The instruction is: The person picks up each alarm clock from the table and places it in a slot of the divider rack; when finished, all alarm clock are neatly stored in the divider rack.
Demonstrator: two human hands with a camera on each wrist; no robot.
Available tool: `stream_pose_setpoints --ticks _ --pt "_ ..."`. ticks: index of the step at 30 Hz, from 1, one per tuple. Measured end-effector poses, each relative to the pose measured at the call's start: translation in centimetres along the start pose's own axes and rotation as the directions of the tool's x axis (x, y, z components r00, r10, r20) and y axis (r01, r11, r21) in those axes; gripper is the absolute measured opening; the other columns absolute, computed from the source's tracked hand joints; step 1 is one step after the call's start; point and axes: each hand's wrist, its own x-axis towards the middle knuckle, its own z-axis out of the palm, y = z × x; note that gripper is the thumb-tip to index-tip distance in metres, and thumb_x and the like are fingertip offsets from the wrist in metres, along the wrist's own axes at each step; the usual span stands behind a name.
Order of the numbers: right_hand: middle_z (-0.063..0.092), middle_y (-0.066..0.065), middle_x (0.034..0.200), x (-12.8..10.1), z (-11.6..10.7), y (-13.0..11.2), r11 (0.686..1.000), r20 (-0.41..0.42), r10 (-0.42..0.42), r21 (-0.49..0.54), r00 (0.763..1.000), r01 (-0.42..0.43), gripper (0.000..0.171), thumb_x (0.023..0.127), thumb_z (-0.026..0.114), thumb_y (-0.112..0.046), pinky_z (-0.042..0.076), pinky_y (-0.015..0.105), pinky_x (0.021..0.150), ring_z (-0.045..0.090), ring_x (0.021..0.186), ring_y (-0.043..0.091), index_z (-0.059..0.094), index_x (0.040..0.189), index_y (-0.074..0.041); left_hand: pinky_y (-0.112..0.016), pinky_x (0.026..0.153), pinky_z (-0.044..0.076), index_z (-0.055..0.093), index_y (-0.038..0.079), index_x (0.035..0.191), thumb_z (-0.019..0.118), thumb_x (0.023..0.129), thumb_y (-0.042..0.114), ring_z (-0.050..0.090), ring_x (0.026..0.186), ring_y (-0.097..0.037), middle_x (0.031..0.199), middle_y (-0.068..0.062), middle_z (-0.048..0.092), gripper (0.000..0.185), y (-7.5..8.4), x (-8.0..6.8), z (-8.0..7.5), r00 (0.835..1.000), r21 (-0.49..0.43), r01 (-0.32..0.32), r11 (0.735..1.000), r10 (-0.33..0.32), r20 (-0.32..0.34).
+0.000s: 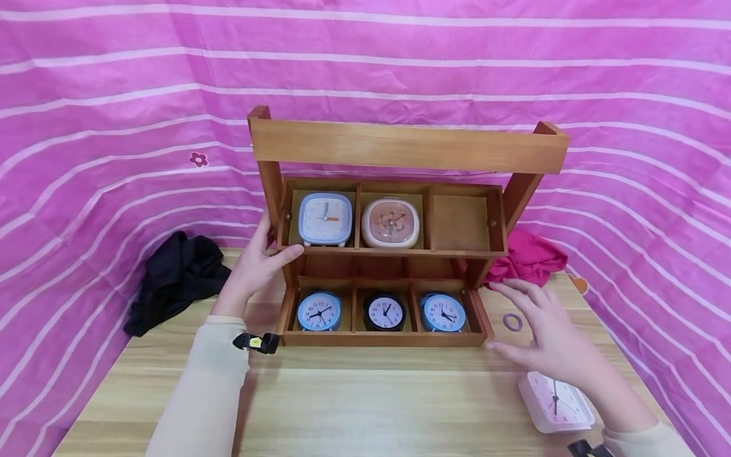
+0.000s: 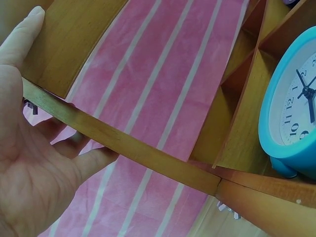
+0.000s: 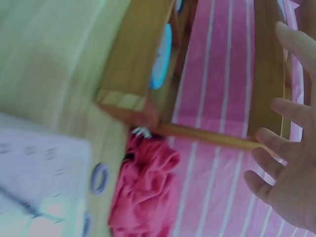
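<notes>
A two-tier wooden shelf with small compartments stands on the table. My left hand grips its left side, thumb at the front of the upper tray and fingers behind the upright, as the left wrist view also shows. The upper tray holds a blue-rimmed clock and a white clock with a brown face; its right compartment is bare. Below sit a blue clock, a black clock and another blue clock. My right hand, fingers spread, hovers beside the shelf's lower right end, holding nothing.
A white square clock lies face up under my right forearm. Near it is a small purple ring. Black cloth is heaped at the left, red cloth behind the shelf at the right. A pink striped curtain surrounds the table.
</notes>
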Motion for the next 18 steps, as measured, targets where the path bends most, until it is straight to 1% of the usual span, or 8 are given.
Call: stream_pose_setpoints --ticks 2,5,6,8,11,12,16,18 --pt "0.053 0.012 0.143 -1.3 0.4 0.4 1.0 0.022 0.007 -0.012 1.0 -0.007 0.099 0.068 0.099 -0.034 0.046 0.062 0.088 0.048 0.121 0.034 0.052 0.154 -0.021 -0.068 0.117 0.032 0.01 0.048 0.165 0.075 0.097 0.021 0.03 0.154 -0.034 0.171 -0.001 0.023 0.098 0.0 0.0 -0.1 1.0 0.001 -0.006 1.0 0.006 0.0" --pt "0.057 0.007 0.137 -3.3 0.9 1.0 1.0 0.031 0.009 -0.022 0.999 -0.009 0.1 0.065 0.1 -0.034 0.044 0.055 0.09 0.05 0.118 0.03 0.054 0.152 -0.02 -0.066 0.118 0.033 0.01 0.05 0.165 0.075 0.097 0.022 0.03 0.153 -0.032 0.171 0.0 0.024 0.098 -0.1 0.0 -0.1 1.0 0.003 -0.004 1.0 0.004 -0.002" --pt "0.057 0.007 0.137 -4.0 1.1 1.2 1.0 0.042 0.016 -0.02 0.999 -0.015 0.101 0.064 0.101 -0.035 0.044 0.055 0.09 0.05 0.118 0.029 0.053 0.152 -0.021 -0.066 0.118 0.032 0.01 0.051 0.164 0.075 0.097 0.023 0.029 0.154 -0.032 0.171 0.0 0.023 0.098 -0.1 0.0 -0.1 1.0 0.005 0.002 1.0 -0.002 -0.002" --pt "0.056 0.008 0.137 -5.3 1.2 1.7 0.999 0.072 0.031 -0.026 0.997 -0.029 0.1 0.063 0.1 -0.039 0.046 0.057 0.089 0.05 0.118 0.031 0.055 0.15 -0.02 -0.066 0.119 0.031 0.01 0.053 0.163 0.076 0.097 0.025 0.028 0.155 -0.031 0.171 0.002 0.023 0.097 -0.2 0.0 0.0 1.0 0.014 0.017 1.0 -0.017 -0.008" --pt "0.054 0.015 0.141 -7.2 1.2 2.4 0.997 0.13 0.078 -0.037 0.988 -0.074 0.1 0.061 0.101 -0.046 0.05 0.07 0.081 0.05 0.12 0.04 0.057 0.148 -0.022 -0.066 0.118 0.031 0.009 0.055 0.162 0.076 0.097 0.027 0.025 0.156 -0.03 0.172 0.004 0.02 0.098 -0.1 0.1 0.0 0.999 0.018 0.031 0.999 -0.031 -0.008" --pt "0.053 0.017 0.141 -7.7 1.2 2.7 0.996 0.146 0.086 -0.045 0.986 -0.08 0.1 0.059 0.101 -0.047 0.051 0.072 0.078 0.05 0.119 0.043 0.058 0.146 -0.022 -0.067 0.118 0.03 0.009 0.054 0.163 0.076 0.097 0.027 0.024 0.157 -0.03 0.173 0.004 0.019 0.098 -0.1 0.1 0.0 0.999 0.018 0.032 0.999 -0.032 -0.007" --pt "0.056 0.022 0.137 -9.3 1.4 3.7 0.992 0.194 0.11 -0.078 0.975 -0.096 0.102 0.049 0.103 -0.05 0.053 0.07 0.075 0.055 0.115 0.05 0.063 0.138 -0.021 -0.068 0.117 0.032 0.007 0.05 0.164 0.076 0.097 0.025 0.024 0.157 -0.032 0.173 0.001 0.018 0.1 0.0 0.1 0.0 0.999 0.009 0.033 0.999 -0.033 0.001" --pt "0.058 0.02 0.135 -9.7 1.6 3.9 0.989 0.23 0.136 -0.082 0.964 -0.12 0.101 0.047 0.103 -0.05 0.054 0.063 0.074 0.058 0.112 0.047 0.064 0.136 -0.022 -0.068 0.116 0.033 0.007 0.05 0.165 0.076 0.097 0.025 0.024 0.156 -0.033 0.173 0.0 0.019 0.1 0.0 0.1 -0.1 0.999 0.012 0.037 0.999 -0.037 -0.001"
